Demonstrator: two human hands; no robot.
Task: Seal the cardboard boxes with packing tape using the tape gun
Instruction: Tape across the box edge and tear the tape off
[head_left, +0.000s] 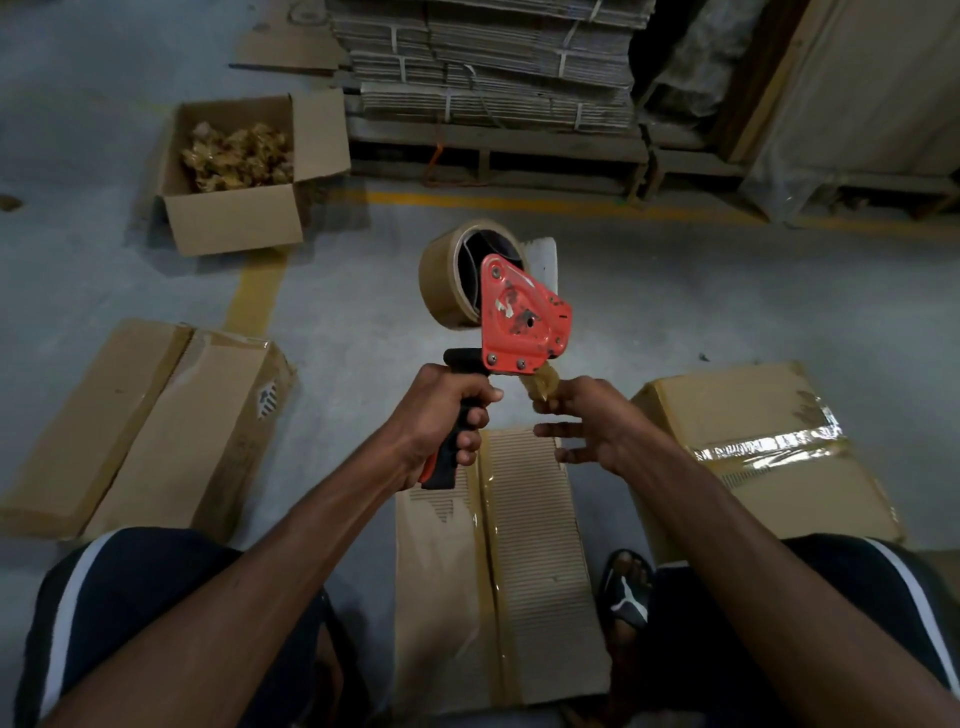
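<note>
The tape gun (522, 317) is being held up in the air above the floor (675, 291), directly over the far end of the middle cardboard box (493, 561), which is lying between the person's knees with its long axis running away from the body. The centre seam of that box is being shown already covered by a glossy strip of tape. The gun's black handle is being gripped by the left hand (441, 421), its fingers curled fully round it, the wrist cocked so that the brown tape roll (457, 275) is pointing away and the mouth of the gun is facing right and down. Just beside that mouth, the loose tape end (543, 389) is being pinched by the right hand (592, 421) between thumb and forefinger, while its other fingers are being held spread and straight.

The right hand is judged the nearer to the tape end, so the coming pull is being set up toward the right and downward, onto a box edge. A second box (763, 447) is lying near the right knee, a strip of tape crossing its top; a third box (140, 431) is lying well apart on the left.
</note>
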